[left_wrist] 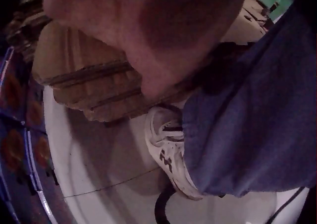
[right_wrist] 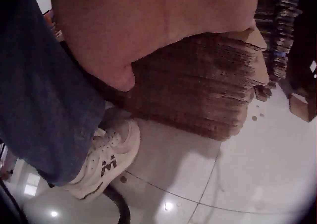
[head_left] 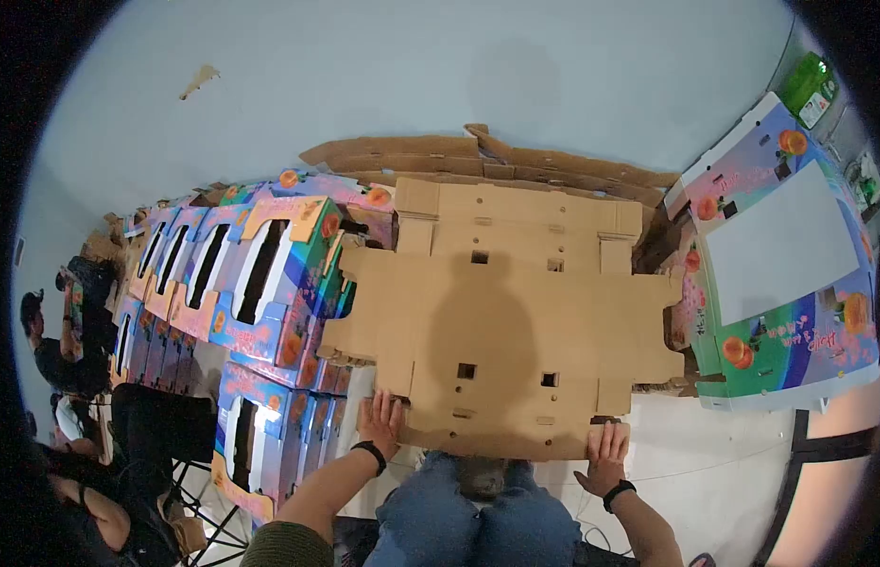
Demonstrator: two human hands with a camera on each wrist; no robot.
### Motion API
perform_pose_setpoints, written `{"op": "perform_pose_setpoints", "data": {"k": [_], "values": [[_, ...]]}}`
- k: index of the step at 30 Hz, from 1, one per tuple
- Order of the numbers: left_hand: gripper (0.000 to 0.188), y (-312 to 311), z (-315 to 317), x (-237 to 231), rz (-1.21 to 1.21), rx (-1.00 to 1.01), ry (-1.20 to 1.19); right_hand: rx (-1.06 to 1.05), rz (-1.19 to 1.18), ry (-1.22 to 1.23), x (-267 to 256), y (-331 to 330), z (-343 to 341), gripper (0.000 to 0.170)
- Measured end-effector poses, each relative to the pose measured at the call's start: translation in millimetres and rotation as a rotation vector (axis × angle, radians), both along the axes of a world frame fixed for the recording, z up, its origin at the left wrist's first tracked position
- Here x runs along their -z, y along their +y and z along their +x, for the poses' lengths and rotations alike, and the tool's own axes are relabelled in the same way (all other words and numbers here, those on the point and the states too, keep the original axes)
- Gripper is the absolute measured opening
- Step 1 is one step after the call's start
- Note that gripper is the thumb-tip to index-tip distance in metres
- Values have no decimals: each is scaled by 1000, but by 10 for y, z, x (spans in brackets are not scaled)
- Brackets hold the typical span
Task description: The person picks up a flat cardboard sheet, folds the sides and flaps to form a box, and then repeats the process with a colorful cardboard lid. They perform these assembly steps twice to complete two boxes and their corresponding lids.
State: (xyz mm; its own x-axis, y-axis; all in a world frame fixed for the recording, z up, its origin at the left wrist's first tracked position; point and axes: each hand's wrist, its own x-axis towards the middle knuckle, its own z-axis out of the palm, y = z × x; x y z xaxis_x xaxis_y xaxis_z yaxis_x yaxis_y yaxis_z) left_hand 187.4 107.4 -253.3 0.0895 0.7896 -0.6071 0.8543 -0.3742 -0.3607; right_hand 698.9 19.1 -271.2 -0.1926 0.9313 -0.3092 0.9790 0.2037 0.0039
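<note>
Stack of flat brown die-cut cardboard sheets (head_left: 497, 321) lies centre, before the seated person. Left hand (head_left: 381, 418) rests at its near left edge, right hand (head_left: 606, 449) at near right; fingers extended, neither grasp closed. Multicoloured printed cardboard boxes (head_left: 246, 335) stand left.

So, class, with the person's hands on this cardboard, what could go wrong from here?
With the left hand and right hand at the near edge only, the die-cut cardboard sheet might sag if lifted. Its left flap could catch the fruit-printed boxes close by. Layers from the cardboard stack might slip towards the white sneakers.
</note>
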Motion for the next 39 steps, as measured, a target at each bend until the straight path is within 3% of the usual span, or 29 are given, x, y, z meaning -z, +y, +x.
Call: {"op": "perform_pose_setpoints", "data": {"k": [2, 6, 9, 10, 11, 13, 15, 16, 19, 21, 23, 25, 27, 29, 31, 32, 33, 34, 35, 36, 39], "values": [[87, -18, -30, 11, -14, -1, -32, -8, 22, 17, 24, 10, 10, 107], [86, 19, -46, -139, 13, 65, -5, -65, -33, -25, -139, 67, 106, 105], [83, 254, -120, -641, -165, 5, -207, -72, -139, 152, -294, 245, 310, 97], [79, 255, -310, -662, -109, 29, -351, -64, -84, 263, -396, 318, 362, 83], [74, 272, -501, -678, -45, 52, -496, 161, -128, 418, -751, 362, 231, 72], [63, 344, -695, -1086, -81, -204, -552, 92, 47, 400, -953, 265, 336, 64], [60, 181, -1176, -1135, 128, -287, -732, 88, 8, 430, -1379, 132, 380, 59], [59, 56, -1416, -1155, 176, -351, -711, 188, 34, 442, -1636, 4, 310, 58], [63, -379, -1928, -1221, 358, -647, -566, 261, 37, 359, -1730, -422, 596, 59], [67, -781, -2410, -805, 361, -660, -436, 324, 42, 367, -1832, -747, 682, 59], [80, -1223, -2494, -837, 432, -934, -442, 378, 31, 375, -1851, -1064, 777, 59], [93, -1526, -2858, -444, 428, -1117, -536, 426, 11, 383, -1827, -1368, 882, 58], [100, -1658, -2903, -343, 376, -1187, -357, 463, 31, 354, -1787, -1615, 931, 56], [103, -1823, -3255, 375, 329, -1031, -208, 518, 44, 344, -1802, -1843, 930, 55], [108, -1672, -2866, -308, 357, -1212, -318, 543, 56, 344, -1736, -2001, 943, 53], [110, -1663, -3084, -58, 248, -1187, -315, 562, 65, 346, -1716, -2066, 918, 53], [108, -1662, -2982, -130, 292, -1084, -249, 592, 54, 354, -1705, -2108, 888, 52], [108, -1632, -2904, -221, 296, -1126, -256, 612, 55, 355, -1679, -2138, 857, 51], [106, -1675, -3084, 216, 434, -1116, -257, 630, 57, 357, -1687, -2162, 816, 51], [106, -1675, -3144, 266, 422, -1141, -289, 634, 56, 351, -1743, -2171, 744, 52], [107, -1585, -3009, 2, 466, -1196, -330, 671, 36, 374, -1840, -2175, 557, 52]]}}
